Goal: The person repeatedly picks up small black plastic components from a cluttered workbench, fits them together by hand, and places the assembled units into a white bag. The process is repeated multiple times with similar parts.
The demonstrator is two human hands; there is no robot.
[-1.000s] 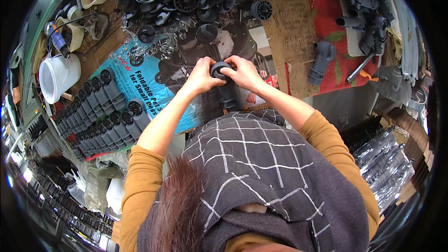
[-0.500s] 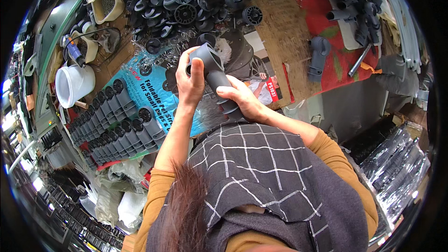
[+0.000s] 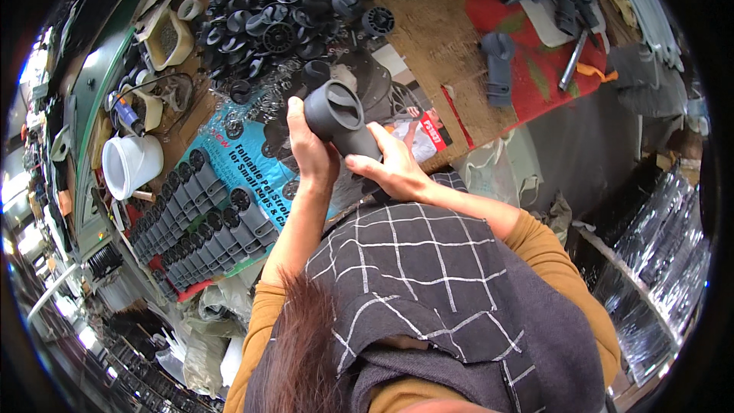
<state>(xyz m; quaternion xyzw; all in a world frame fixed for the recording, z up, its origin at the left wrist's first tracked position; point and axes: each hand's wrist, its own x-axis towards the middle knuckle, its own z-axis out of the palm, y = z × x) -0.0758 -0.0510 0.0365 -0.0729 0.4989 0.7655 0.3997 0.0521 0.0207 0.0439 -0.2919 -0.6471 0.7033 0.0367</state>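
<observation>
In front of my apron is a dark grey plastic tube fitting [image 3: 353, 138], tilted, with a round ridged knob [image 3: 341, 105] at its upper end. My left hand [image 3: 313, 145] is closed around the knob end, thumb up along its side, other fingers mostly hidden. Lower down, my right hand [image 3: 399, 164] grips the tube, its thumb across the front. Just beyond the fitting lies a loose black knob [image 3: 316, 73]. A heap of black knobs [image 3: 267, 19] covers the far bench, with small metal springs [image 3: 264, 99] along its near edge.
Rows of grey fittings [image 3: 218, 241] stand at the left on the bench. A white bucket [image 3: 131, 167] and a cream tray [image 3: 165, 40] are beyond them. At the right, one grey fitting [image 3: 498, 69] lies near a metal-shafted tool [image 3: 572, 63] on red cloth [image 3: 535, 99].
The fitting has turned in my hands, so the ridged knob face now points up toward view. My left hand has shifted lower around that end; my right hand still holds the tube.
</observation>
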